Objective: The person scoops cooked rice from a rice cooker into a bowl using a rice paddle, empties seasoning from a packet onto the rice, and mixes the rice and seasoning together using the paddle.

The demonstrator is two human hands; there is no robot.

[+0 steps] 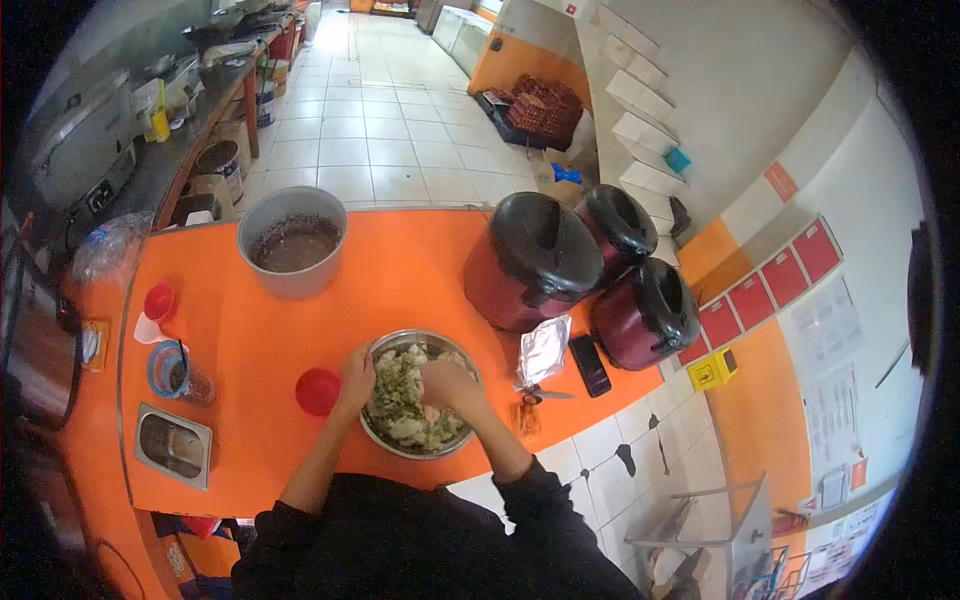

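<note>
A steel bowl (420, 453) stands on the orange table (260, 350), filled with a pale mixture (405, 400) dotted with chopped green bits. My left hand (357, 378) is closed round the bowl's left rim. Over the right part of the bowl, my right hand (450, 388) reaches down into the mixture; its fingertips are hidden there. Just left of the bowl sits a small red bowl (318, 391). Scissors (540, 394) and an orange packet (527, 420) lie to the right, below a piece of foil (544, 350).
A large grey pot (292, 275) stands at the back left. Dark red cookers with black lids (545, 240) fill the back right, beside a black phone (590, 365). At the left are a steel tray (173, 446), a blue-rimmed cup (180, 372) and a red cup (161, 302).
</note>
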